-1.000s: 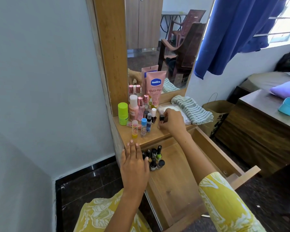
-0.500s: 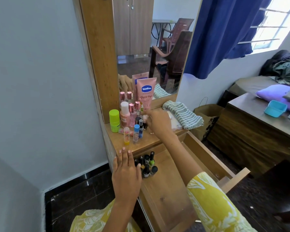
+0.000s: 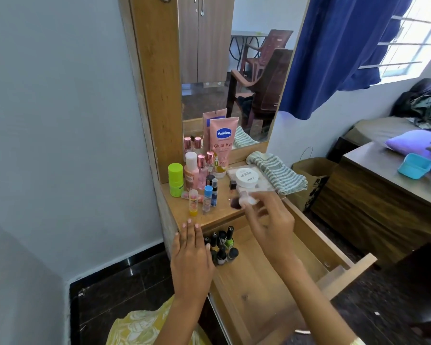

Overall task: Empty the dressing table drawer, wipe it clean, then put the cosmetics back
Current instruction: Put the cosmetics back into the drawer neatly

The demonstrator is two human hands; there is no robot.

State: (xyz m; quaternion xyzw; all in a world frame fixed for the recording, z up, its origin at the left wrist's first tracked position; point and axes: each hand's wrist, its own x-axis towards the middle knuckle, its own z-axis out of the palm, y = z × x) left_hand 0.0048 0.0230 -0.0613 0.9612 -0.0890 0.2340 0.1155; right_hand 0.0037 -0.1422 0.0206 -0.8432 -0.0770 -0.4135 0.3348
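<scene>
The wooden drawer of the dressing table stands pulled out, its floor mostly bare. Several small nail polish bottles are grouped in its back left corner. My left hand lies flat on the drawer's left edge beside them, holding nothing. My right hand hovers over the tabletop's front edge, pinching a small blurred bottle with a dark body and pale cap. More cosmetics stand on the tabletop: a pink Vaseline tube, a green container, several small bottles and a white jar.
A striped folded cloth lies at the tabletop's right, under the mirror. A paper bag stands on the floor right of the table, then a dark wooden cabinet with a teal box. A wall is at left.
My right hand has come back from the bottle cluster on the tabletop towards the drawer, now with a small bottle in its fingers. My left hand stays on the drawer edge.
</scene>
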